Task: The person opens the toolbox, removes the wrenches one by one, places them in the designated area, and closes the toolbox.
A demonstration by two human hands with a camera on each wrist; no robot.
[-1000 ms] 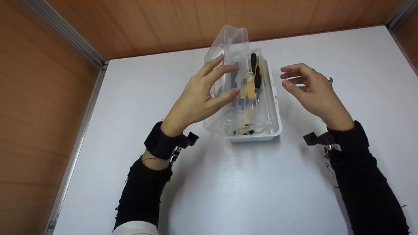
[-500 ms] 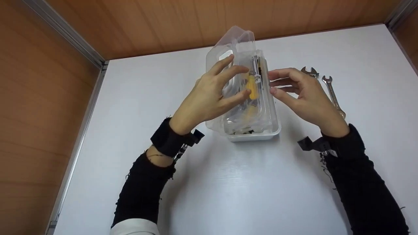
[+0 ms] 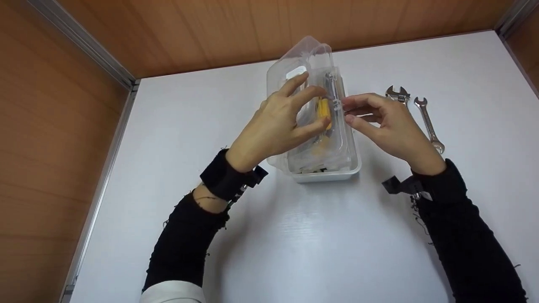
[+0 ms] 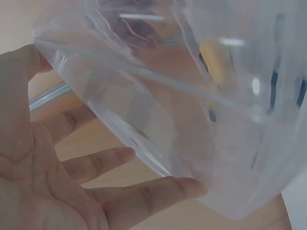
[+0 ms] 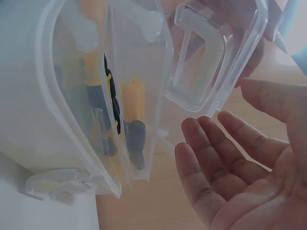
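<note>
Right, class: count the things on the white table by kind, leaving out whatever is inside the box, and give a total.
Clear plastic toolbox: 1
Adjustable wrench: 1
Open-ended spanner: 1
Total: 3

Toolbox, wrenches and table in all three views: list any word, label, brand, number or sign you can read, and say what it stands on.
None can be read.
Clear plastic toolbox: no label or embossed text shows on its lid in any view.
Adjustable wrench and open-end wrench: any stamped marks are too small to read.
Yellow-handled tools inside: blurred, no print visible.
White table, wooden walls: no signs.
</note>
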